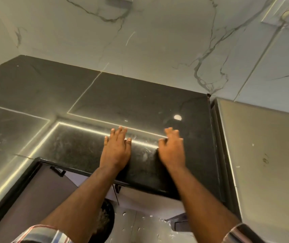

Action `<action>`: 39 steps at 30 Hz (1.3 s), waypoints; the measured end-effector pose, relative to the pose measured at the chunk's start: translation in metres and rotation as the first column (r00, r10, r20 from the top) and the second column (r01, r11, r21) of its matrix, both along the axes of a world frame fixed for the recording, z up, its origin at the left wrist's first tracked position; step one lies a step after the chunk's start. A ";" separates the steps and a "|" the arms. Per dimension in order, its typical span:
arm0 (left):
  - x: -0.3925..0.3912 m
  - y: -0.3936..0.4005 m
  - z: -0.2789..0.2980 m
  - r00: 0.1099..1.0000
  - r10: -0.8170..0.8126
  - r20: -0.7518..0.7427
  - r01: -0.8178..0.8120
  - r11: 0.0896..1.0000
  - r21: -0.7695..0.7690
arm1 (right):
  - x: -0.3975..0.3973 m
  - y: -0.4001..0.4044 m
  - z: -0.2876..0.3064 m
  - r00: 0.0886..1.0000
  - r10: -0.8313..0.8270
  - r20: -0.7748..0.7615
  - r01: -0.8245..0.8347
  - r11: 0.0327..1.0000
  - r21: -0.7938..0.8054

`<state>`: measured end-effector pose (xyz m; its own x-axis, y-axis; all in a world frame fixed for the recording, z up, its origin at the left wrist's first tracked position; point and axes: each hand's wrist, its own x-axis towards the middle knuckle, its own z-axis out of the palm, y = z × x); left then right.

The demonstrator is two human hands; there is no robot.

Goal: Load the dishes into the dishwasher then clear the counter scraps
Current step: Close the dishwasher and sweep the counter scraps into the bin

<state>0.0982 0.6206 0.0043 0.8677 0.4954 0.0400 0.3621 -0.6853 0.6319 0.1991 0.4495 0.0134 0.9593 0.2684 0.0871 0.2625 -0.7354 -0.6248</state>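
Both hands lie on the dark polished stone worktop (94,95), probably to sweep scraps toward its front edge. The left hand (116,148) is flat with straight fingers; the right hand (172,149) is blurred, its fingers loosely bent and holding nothing. Pale crumbs (144,154) lie between them. A black round bin (107,220) waits below the edge.

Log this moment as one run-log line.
stage: clearing scraps | left hand: flat on counter | right hand: on counter, blurred | bin: below edge
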 end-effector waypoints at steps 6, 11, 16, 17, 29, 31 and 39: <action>0.023 0.006 -0.006 1.000 0.004 -0.031 -0.003 1.000 0.014 | 0.076 -0.012 -0.009 0.974 -0.224 -0.039 0.194 0.906 -0.377; 0.035 0.030 -0.006 0.994 0.104 -0.024 -0.103 0.993 0.051 | 0.010 0.074 -0.017 0.903 0.423 -0.080 -0.429 0.899 -0.090; 0.021 0.057 -0.008 0.988 0.148 -0.039 -0.145 0.987 0.070 | 0.103 0.050 -0.010 0.985 0.147 0.093 -0.142 0.988 -0.064; 0.018 0.060 -0.011 0.988 0.144 -0.045 -0.141 0.988 0.068 | 0.129 0.038 -0.011 0.995 0.060 0.085 -0.045 0.985 -0.164; -0.005 0.074 0.000 0.918 0.343 0.200 -0.307 0.933 -0.190 | -0.016 0.143 -0.030 0.798 0.603 -0.015 -0.590 0.775 -0.226; -0.023 0.082 0.005 0.898 0.392 0.201 -0.351 0.912 -0.212 | -0.071 0.153 -0.028 0.682 0.731 -0.009 -0.720 0.670 -0.180; -0.112 0.099 0.003 0.873 0.461 0.158 -0.434 0.883 -0.178 | -0.066 0.116 -0.017 0.869 0.490 0.068 -0.487 0.872 -0.051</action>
